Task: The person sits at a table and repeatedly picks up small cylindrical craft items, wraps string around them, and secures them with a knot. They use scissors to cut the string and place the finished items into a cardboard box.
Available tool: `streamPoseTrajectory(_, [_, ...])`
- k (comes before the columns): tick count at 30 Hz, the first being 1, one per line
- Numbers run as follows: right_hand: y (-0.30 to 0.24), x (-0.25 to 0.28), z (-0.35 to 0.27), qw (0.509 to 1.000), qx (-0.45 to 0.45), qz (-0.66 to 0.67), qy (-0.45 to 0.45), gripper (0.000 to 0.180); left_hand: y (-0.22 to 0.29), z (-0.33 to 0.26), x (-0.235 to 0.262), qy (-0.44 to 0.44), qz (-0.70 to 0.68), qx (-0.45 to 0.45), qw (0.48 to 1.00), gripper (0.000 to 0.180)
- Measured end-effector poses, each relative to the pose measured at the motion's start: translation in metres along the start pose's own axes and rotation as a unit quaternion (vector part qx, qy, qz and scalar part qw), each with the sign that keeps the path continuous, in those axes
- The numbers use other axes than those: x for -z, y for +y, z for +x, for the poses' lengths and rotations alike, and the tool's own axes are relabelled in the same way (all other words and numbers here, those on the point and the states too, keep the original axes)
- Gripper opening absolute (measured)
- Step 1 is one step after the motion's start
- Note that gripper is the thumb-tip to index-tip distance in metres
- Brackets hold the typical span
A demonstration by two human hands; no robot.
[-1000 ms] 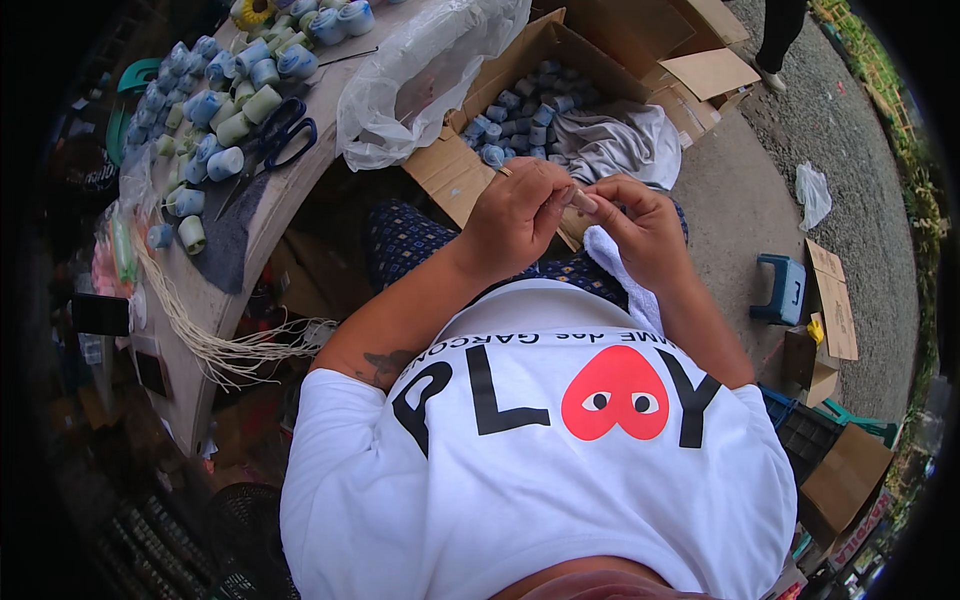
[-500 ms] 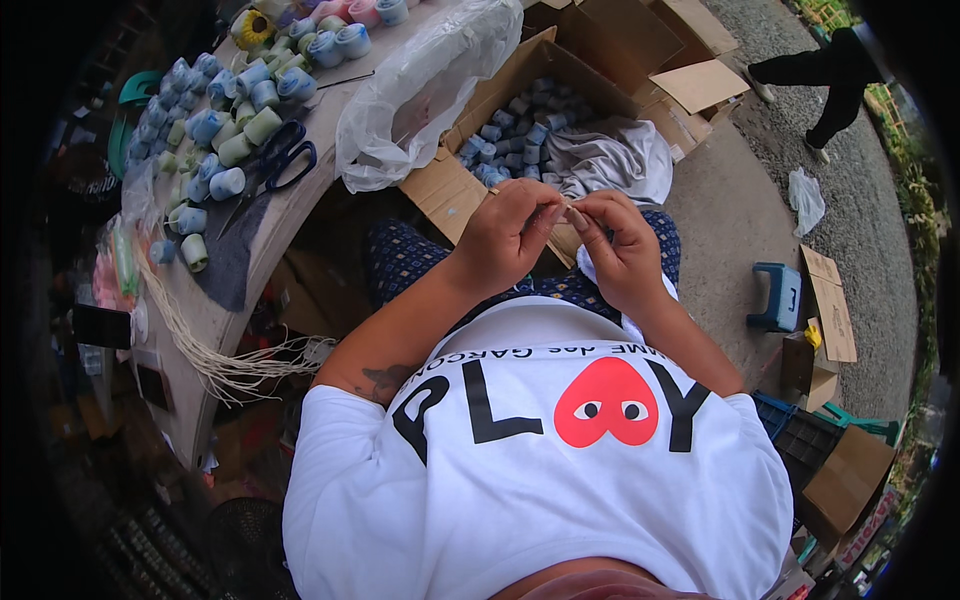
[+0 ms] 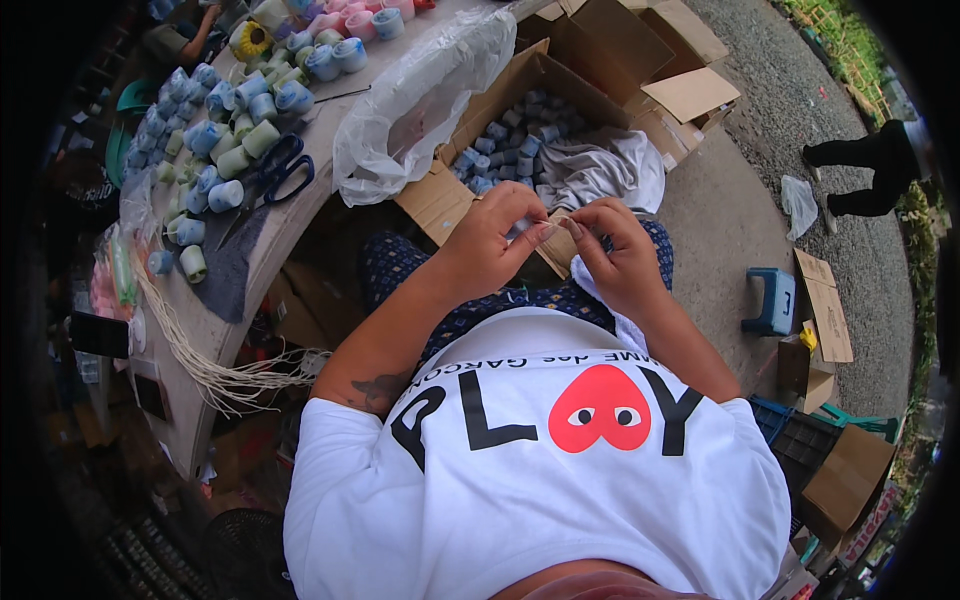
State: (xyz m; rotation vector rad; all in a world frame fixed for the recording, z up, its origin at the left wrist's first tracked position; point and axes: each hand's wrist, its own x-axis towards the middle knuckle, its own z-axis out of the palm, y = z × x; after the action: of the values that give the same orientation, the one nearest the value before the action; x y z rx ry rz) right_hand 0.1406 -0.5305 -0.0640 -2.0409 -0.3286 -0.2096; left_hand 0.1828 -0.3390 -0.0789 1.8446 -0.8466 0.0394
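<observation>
Over my lap, my left hand [image 3: 497,232] pinches with thumb and forefinger at something too small to make out. Just beside it, my right hand [image 3: 617,248] is closed in the same kind of pinch, the fingertips of both hands a short gap apart. Beyond the hands stands an open cardboard box [image 3: 425,207] with many small blue cylinders [image 3: 510,140] inside. A grey-white cloth [image 3: 610,170] lies over the box's near right side. A white cloth [image 3: 630,335] hangs below my right hand.
The curved table [image 3: 300,225] at left carries blue and green cylinders [image 3: 262,138], dark-handled scissors [image 3: 290,170], pale cords [image 3: 215,370], a phone [image 3: 98,334] and a plastic bag [image 3: 385,140]. A blue stool [image 3: 770,302] stands at right. Someone in dark trousers [image 3: 865,165] is at far right.
My hands have drawn slightly apart at the fingertips and sit a little lower. The person at far right has moved right and down in the picture. Someone's arm has appeared at upper left.
</observation>
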Motion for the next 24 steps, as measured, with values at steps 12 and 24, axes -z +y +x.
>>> streamPoseTrajectory(12, [0.016, -0.001, 0.022, 0.862, -0.195, 0.408, -0.228, 0.023, -0.035, 0.002, -0.003, -0.077, -0.255, 0.047, 0.963, 0.011])
streamPoseTrajectory(24, [0.002, -0.004, 0.024, 0.990, 0.060, -0.017, -0.126, 0.009, -0.032, -0.010, -0.026, 0.010, -0.299, 0.121, 0.947, 0.018])
